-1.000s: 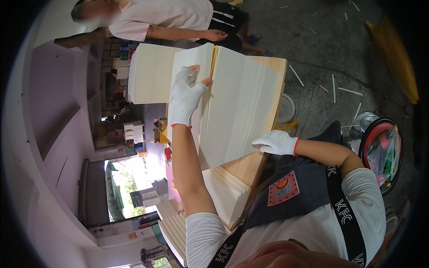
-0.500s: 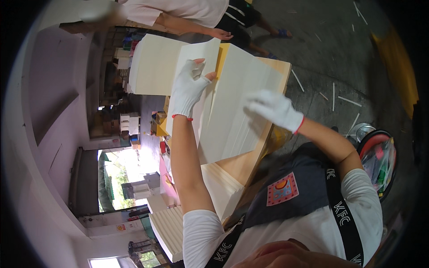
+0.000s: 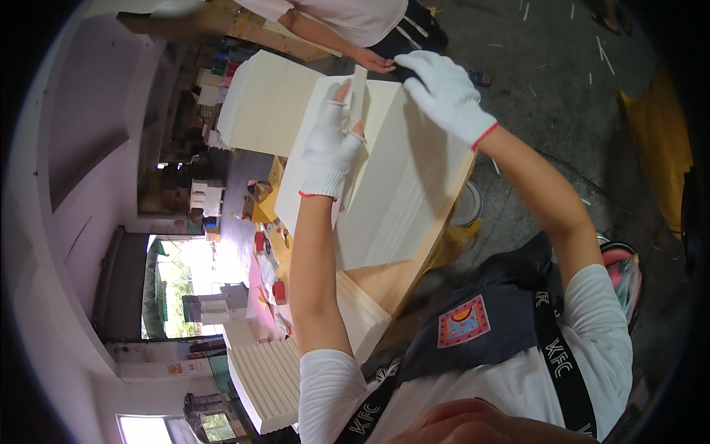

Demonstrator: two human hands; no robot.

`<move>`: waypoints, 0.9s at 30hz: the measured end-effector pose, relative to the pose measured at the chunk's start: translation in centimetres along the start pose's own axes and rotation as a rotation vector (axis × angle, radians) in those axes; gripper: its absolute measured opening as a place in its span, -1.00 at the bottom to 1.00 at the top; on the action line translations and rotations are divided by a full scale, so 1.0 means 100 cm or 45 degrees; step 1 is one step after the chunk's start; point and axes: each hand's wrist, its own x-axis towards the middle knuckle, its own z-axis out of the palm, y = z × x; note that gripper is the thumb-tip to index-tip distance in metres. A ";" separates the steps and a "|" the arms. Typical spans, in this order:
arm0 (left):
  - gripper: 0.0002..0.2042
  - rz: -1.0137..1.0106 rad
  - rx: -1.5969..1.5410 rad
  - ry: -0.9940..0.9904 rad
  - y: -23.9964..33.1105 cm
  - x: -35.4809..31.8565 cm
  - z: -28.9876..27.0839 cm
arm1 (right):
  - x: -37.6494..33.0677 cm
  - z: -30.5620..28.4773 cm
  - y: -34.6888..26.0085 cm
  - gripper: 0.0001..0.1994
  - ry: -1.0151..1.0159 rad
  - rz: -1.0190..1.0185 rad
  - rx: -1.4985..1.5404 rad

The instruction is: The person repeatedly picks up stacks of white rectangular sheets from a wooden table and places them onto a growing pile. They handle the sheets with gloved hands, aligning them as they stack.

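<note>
My left hand [image 3: 330, 152], in a white glove with bare fingertips, grips the edge of a pale white board [image 3: 310, 140] tilted up over a stack. Its thumb and a finger lie apart along that edge, near a narrow upright strip [image 3: 359, 89]. Beneath and to the right, a wide white panel [image 3: 399, 185] spreads over the wooden table [image 3: 384, 285]. My right hand [image 3: 447, 96], gloved in white with a red cuff, hovers by the panel's far right corner. Its fingers are extended and the thumb is apart; nothing shows in them.
Beyond the table stands a person whose hand [image 3: 373, 61] hangs close to the boards. Another pale panel stack [image 3: 270, 103] is at the far left. Several stacked boards [image 3: 270, 377] lie nearer me on the left. Thin white offcuts litter the grey floor [image 3: 547, 111].
My right hand has moved away from me, from over the panel's middle to its far corner. The yellow strip between the boards no longer shows. My left hand stays at the board.
</note>
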 end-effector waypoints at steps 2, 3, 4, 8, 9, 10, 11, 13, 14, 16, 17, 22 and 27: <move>-0.59 0.108 0.263 -0.129 0.009 0.002 -0.007 | 0.000 0.002 0.010 -0.65 -0.067 0.113 0.041; -0.61 0.176 0.317 -0.139 0.003 0.002 -0.008 | -0.001 0.003 0.009 -0.65 -0.066 0.102 0.066; -0.63 0.246 0.370 -0.149 -0.007 0.003 -0.007 | -0.003 0.002 0.008 -0.65 -0.064 0.092 0.090; -0.55 0.169 0.490 -0.221 0.021 0.002 -0.012 | -0.015 0.005 0.010 -0.64 -0.082 0.073 0.092; -0.51 0.147 0.459 -0.225 0.018 0.002 -0.012 | -0.017 0.006 0.009 -0.64 -0.110 0.089 0.098; -0.48 0.125 0.428 -0.229 0.014 0.001 -0.013 | -0.019 0.007 0.009 -0.64 -0.138 0.105 0.104; -0.44 0.110 0.396 -0.229 0.012 0.002 -0.014 | -0.020 0.006 0.009 -0.63 -0.161 0.118 0.105; -0.43 0.038 0.378 -0.255 0.014 0.001 -0.016 | -0.022 0.006 0.008 -0.63 -0.168 0.117 0.109; -0.43 0.008 0.368 -0.266 0.016 0.002 -0.017 | -0.022 0.004 0.009 -0.63 -0.167 0.116 0.106; -0.42 -0.034 0.355 -0.289 0.015 0.006 -0.018 | -0.020 -0.001 0.010 -0.64 -0.168 0.127 0.151; -0.42 -0.062 0.349 -0.299 0.012 0.007 -0.019 | -0.020 -0.002 0.010 -0.64 -0.174 0.131 0.178; -0.52 0.070 0.365 -0.259 -0.003 0.004 -0.022 | -0.012 -0.015 -0.001 -0.71 -0.053 -0.239 0.209; -0.48 0.139 0.420 -0.053 0.006 -0.010 -0.008 | -0.011 0.004 -0.029 -0.68 -0.267 -0.705 0.054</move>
